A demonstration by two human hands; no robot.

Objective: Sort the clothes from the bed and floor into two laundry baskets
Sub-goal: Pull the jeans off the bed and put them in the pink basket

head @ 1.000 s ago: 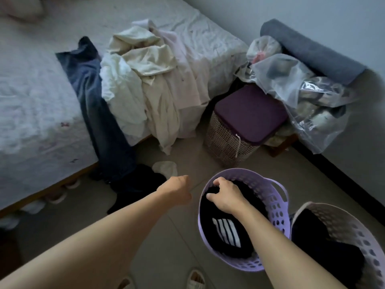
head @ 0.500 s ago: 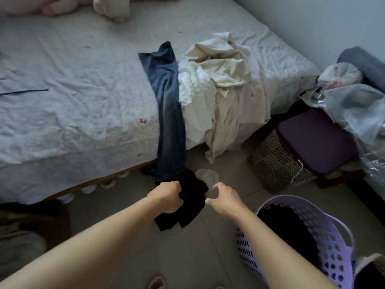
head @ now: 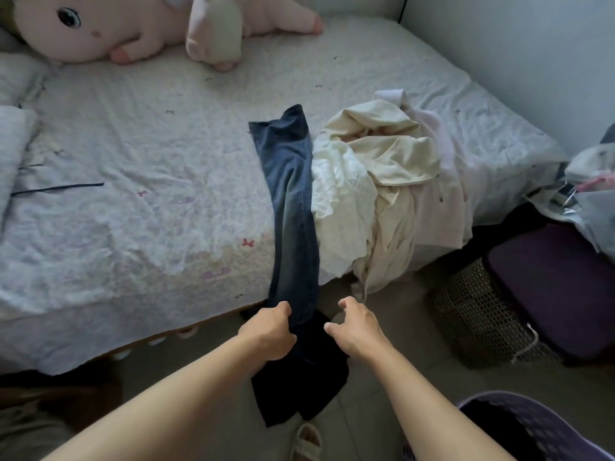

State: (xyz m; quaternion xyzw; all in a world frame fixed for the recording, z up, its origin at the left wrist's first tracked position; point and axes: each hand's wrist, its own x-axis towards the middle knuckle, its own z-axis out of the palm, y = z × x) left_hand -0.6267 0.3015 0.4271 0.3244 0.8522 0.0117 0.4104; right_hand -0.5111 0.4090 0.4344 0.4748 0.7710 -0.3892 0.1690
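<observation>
Dark blue jeans (head: 293, 207) hang from the bed (head: 133, 194) over its edge down to the floor. My left hand (head: 271, 331) grips the jeans near the bed's edge. My right hand (head: 356, 327) hovers just right of them, fingers spread and loosely curled, holding nothing. A pile of cream and white clothes (head: 376, 181) lies on the bed to the right of the jeans and spills over the edge. The purple laundry basket (head: 545, 430) shows only partly at the bottom right, with dark clothes inside. The second basket is out of view.
A pink plush toy (head: 133, 24) lies at the head of the bed. A wicker hamper with a purple lid (head: 532, 301) stands right of the bed, plastic bags (head: 592, 194) above it. A slipper (head: 307, 440) sits on the floor between my arms.
My view swung left from the baskets to the bed. Both hands left the purple basket and reached to the jeans; my left hand took hold of them.
</observation>
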